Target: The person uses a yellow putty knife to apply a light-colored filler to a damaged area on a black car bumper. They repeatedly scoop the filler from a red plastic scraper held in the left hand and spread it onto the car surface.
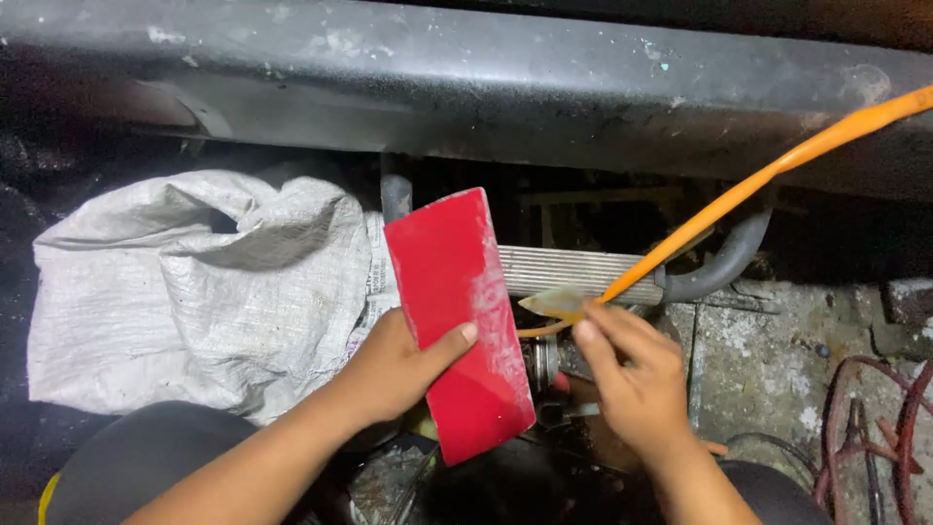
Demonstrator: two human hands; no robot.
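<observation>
Below the grey metal beam (pixel 486 87), the left hand (pixel 394 369) clasps a flat red rectangular panel (pixel 457 321) at its long edge, thumb pressed across the face; it looks stiff, light, smooth and dusty. The right hand (pixel 632 374) pinches the translucent tip of a bendy orange hose (pixel 739 194) just beside the panel, over a ribbed metal cooler (pixel 573 270). A coarse white woven sack (pixel 194 282) slumps at left.

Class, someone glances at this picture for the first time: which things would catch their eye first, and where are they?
The bright red flat panel at centre, held upright in the left hand. Next, the orange hose slanting from the upper right down to a pointed nozzle pinched by the right hand. At left lies a crumpled white woven sack.
</observation>
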